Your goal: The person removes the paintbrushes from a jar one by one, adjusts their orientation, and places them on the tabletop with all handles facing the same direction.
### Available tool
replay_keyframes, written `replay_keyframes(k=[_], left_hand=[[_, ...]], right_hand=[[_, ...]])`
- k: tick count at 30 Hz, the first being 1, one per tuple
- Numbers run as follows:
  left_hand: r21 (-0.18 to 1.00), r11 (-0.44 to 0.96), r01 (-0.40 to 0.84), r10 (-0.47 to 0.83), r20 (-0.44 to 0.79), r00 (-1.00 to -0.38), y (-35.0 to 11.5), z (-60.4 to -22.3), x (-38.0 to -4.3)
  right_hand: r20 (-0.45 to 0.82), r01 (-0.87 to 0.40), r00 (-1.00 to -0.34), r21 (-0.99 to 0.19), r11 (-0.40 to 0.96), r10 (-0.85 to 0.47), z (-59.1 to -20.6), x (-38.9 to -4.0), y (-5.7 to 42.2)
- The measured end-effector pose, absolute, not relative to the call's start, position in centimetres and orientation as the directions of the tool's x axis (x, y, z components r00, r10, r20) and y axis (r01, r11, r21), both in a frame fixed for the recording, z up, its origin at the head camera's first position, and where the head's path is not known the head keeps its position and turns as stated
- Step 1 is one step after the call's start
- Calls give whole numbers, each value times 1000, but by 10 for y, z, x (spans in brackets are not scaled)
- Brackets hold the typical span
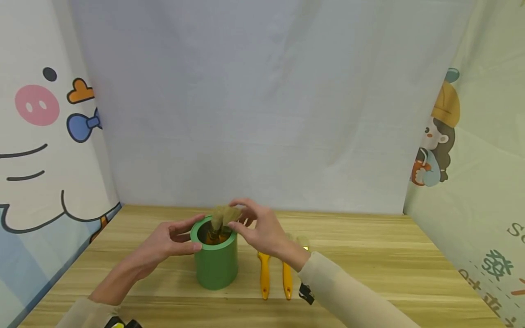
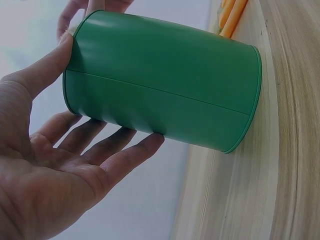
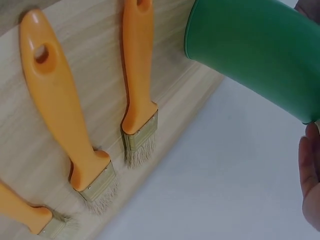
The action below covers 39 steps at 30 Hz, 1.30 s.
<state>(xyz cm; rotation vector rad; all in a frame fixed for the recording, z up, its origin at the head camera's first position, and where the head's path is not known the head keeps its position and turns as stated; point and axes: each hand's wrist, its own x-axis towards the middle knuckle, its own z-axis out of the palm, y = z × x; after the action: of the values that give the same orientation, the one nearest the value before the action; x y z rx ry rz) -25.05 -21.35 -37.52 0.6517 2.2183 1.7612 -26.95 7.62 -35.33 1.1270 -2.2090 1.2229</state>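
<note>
A green cylindrical can (image 1: 216,269) stands upright on the wooden table, and paintbrushes (image 1: 219,217) stick out of it bristles up. My left hand (image 1: 166,241) holds the can from the left, thumb near the rim and fingertips against its side, as the left wrist view shows. Over the can's right rim, my right hand (image 1: 258,228) pinches one brush by its bristle end; the exact contact is partly hidden. In the right wrist view only part of that hand (image 3: 311,175) appears at the edge.
Right of the can lie paintbrushes with orange handles: one nearest it (image 3: 139,65), a middle one (image 3: 57,110) and a third (image 3: 22,207), partly under my right forearm in the head view. A pale curtain (image 1: 262,114) hangs behind the table (image 1: 361,264), with printed cloths at both sides.
</note>
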Motion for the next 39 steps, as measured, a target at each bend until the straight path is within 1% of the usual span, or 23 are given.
replay_keyframes(k=[6, 12, 17, 25, 32, 39], left_hand=[[965, 176, 196, 483, 89, -871, -215, -375, -251], [964, 171, 205, 484, 99, -869, -214, -375, -251], [965, 171, 200, 483, 95, -870, -214, -375, -250], [966, 184, 180, 480, 72, -874, -215, -374, -249], [966, 184, 180, 479, 72, -875, -215, -375, -250], [967, 185, 177, 475, 70, -877, -215, -375, -250]], right_hand=[[658, -794, -603, -549, 261, -451, -345, -271, 78], [648, -765, -625, -619, 177, -435, -336, -272, 78], [630, -742, -644, -653, 151, -434, -330, -271, 80], [636, -742, -644, -654, 146, -425, -318, -270, 82], [639, -729, -658, -672, 127, -399, -299, -269, 85], [660, -742, -643, -662, 103, -388, -275, -268, 91]])
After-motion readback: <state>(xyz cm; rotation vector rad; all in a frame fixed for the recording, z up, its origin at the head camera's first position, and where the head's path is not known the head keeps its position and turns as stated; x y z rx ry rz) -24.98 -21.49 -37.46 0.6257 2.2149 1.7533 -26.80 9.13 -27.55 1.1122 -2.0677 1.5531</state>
